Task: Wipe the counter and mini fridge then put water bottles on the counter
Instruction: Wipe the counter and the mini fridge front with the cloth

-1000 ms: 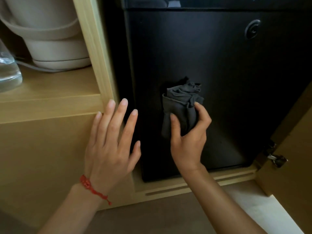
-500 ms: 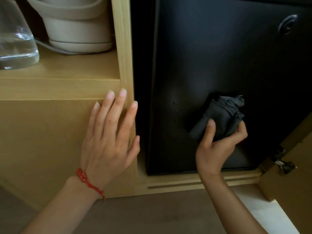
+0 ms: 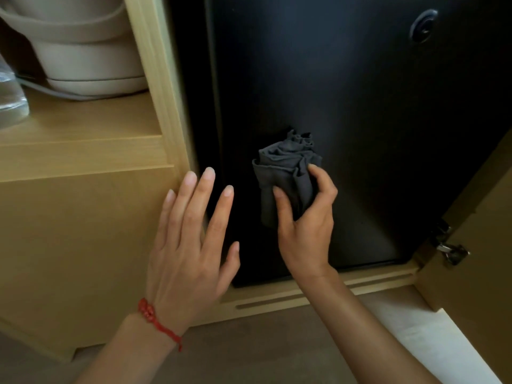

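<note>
At the left edge a clear bottle (image 3: 12, 101) was cut off. Mid-frame, the right hand (image 3: 306, 225) clutched a crumpled grey cloth (image 3: 285, 176) against the black mini fridge (image 3: 360, 120); the left hand (image 3: 191, 245) lay open, empty.

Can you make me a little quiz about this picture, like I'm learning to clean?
1. Which hand squeezes the grey cloth?
2. True or false: the cloth is pressed on the black mini fridge door.
3. The left hand is: A) holding a bottle, B) flat and open by the wooden cabinet frame, C) turning the fridge lock.

Key: 1. The right hand. 2. True. 3. B.
</note>
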{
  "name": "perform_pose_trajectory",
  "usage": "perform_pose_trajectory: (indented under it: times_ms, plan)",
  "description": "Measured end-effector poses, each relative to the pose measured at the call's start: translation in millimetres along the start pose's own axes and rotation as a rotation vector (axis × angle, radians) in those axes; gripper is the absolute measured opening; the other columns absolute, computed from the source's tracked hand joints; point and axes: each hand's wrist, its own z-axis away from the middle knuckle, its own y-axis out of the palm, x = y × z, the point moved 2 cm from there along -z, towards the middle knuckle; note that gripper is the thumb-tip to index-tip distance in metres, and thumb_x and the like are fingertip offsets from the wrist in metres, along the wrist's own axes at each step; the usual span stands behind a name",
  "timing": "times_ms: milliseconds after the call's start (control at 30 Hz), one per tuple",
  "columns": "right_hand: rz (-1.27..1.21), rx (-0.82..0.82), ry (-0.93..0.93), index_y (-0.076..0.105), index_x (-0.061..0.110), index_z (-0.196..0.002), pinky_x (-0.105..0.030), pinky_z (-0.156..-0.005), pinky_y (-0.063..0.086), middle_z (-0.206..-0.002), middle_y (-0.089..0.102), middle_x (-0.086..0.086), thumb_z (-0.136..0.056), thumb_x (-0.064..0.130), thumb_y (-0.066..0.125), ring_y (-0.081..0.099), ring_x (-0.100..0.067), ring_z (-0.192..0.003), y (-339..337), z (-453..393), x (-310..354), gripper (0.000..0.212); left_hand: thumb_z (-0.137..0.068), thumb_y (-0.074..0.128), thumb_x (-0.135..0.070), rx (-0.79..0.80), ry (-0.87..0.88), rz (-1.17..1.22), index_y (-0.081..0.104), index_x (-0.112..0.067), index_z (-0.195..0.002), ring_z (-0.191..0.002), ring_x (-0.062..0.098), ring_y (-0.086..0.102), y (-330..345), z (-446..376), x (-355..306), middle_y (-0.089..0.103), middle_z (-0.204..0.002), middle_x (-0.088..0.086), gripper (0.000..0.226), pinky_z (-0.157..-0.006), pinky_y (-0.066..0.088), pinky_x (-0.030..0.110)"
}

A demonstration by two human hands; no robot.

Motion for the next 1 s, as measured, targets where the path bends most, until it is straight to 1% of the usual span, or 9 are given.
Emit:
perform_pose_trajectory:
  times_ms: [100, 233, 300, 433, 600, 733, 800, 900, 1000]
  plan:
    - [0.016, -0.071, 0.114, 0.036, 0.004, -0.125, -0.011, -0.090, 0.039, -0.117, 0.044, -0.004, -0.084, 0.018, 0.064, 0.047, -0.008, -0.109, -21.5, -4.7, -22.0, 0.051, -0.089, 0.045, -0.027, 0.020, 0.021, 0.019, 0.025, -0.005, -0.141, -0.140, 0.033, 0.014, 4.9, -1.2, -7.1, 0.020, -0.147, 0.021, 0.060, -0.116, 0.013, 0.045]
    - [0.069, -0.242, 0.315, 0.034, 0.000, -0.128, -0.040, -0.097, 0.044, -0.125, 0.050, -0.019, -0.087, 0.019, 0.062, 0.052, -0.029, -0.116, -64.9, -15.0, -65.6, 0.053, -0.088, 0.046, -0.026, 0.052, 0.050, 0.054, 0.027, -0.006, -0.140, -0.141, 0.032, 0.014, 12.9, -7.0, -14.4, 0.020, -0.148, 0.020, 0.059, -0.116, 0.013, 0.045]
    - [0.066, -0.314, 0.387, 0.030, 0.002, -0.131, -0.028, -0.096, 0.042, -0.129, 0.047, -0.013, -0.089, 0.023, 0.059, 0.049, -0.023, -0.119, -82.0, -19.4, -82.8, 0.055, -0.088, 0.045, -0.026, 0.071, 0.055, 0.069, 0.027, -0.006, -0.140, -0.141, 0.032, 0.013, 17.8, -11.4, -17.4, 0.019, -0.148, 0.019, 0.059, -0.116, 0.012, 0.044]
    - [0.027, -0.394, 0.373, 0.029, 0.000, -0.130, -0.002, -0.085, 0.036, -0.122, 0.044, -0.003, -0.090, 0.021, 0.057, 0.044, 0.008, -0.108, -84.6, -19.3, -89.9, 0.053, -0.088, 0.045, -0.026, 0.095, 0.046, 0.070, 0.028, -0.006, -0.140, -0.141, 0.031, 0.012, 28.5, -19.3, -20.6, 0.020, -0.149, 0.018, 0.059, -0.116, 0.012, 0.045]
    - [-0.022, -0.317, 0.328, 0.034, -0.002, -0.127, -0.020, -0.098, 0.037, -0.122, 0.045, -0.011, -0.086, 0.018, 0.059, 0.046, -0.015, -0.115, -53.4, -0.3, -69.8, 0.052, -0.086, 0.048, -0.025, 0.132, 0.019, 0.051, 0.029, -0.005, -0.140, -0.141, 0.032, 0.012, 38.6, -24.4, -24.8, 0.023, -0.149, 0.020, 0.061, -0.115, 0.013, 0.045]
    - [-0.015, -0.127, 0.188, 0.036, -0.003, -0.123, 0.000, -0.092, 0.029, -0.115, 0.040, 0.003, -0.083, 0.012, 0.063, 0.037, 0.004, -0.108, -36.1, 13.6, -57.0, 0.051, -0.086, 0.047, -0.024, 0.125, 0.013, 0.045, 0.030, -0.004, -0.140, -0.141, 0.033, 0.011, 42.9, -24.6, -28.2, 0.023, -0.149, 0.023, 0.060, -0.114, 0.015, 0.048]
    - [0.002, -0.080, 0.137, 0.035, 0.004, -0.123, 0.002, -0.091, 0.027, -0.112, 0.039, 0.005, -0.083, 0.016, 0.064, 0.036, 0.007, -0.105, -42.3, 9.4, -61.3, 0.051, -0.086, 0.047, -0.024, 0.118, 0.009, 0.054, 0.030, -0.003, -0.139, -0.140, 0.035, 0.011, 44.3, -24.1, -29.5, 0.023, -0.148, 0.024, 0.059, -0.113, 0.018, 0.051]
    - [0.053, -0.049, 0.086, 0.037, 0.004, -0.122, 0.002, -0.092, 0.027, -0.109, 0.040, -0.001, -0.083, 0.019, 0.061, 0.044, -0.003, -0.103, -59.2, 3.0, -76.2, 0.048, -0.086, 0.049, -0.023, 0.103, 0.005, 0.066, 0.031, -0.002, -0.138, -0.140, 0.037, 0.012, 45.4, -23.8, -31.5, 0.022, -0.147, 0.026, 0.059, -0.111, 0.024, 0.055]
    - [0.090, -0.112, 0.224, 0.039, -0.001, -0.125, -0.012, -0.096, 0.033, -0.117, 0.048, -0.009, -0.084, 0.016, 0.064, 0.048, -0.019, -0.113, -85.6, 0.3, -106.8, 0.052, -0.087, 0.047, -0.025, 0.091, -0.004, 0.060, 0.032, -0.002, -0.138, -0.140, 0.037, 0.010, 46.8, -23.7, -35.6, 0.021, -0.146, 0.028, 0.058, -0.111, 0.023, 0.052]
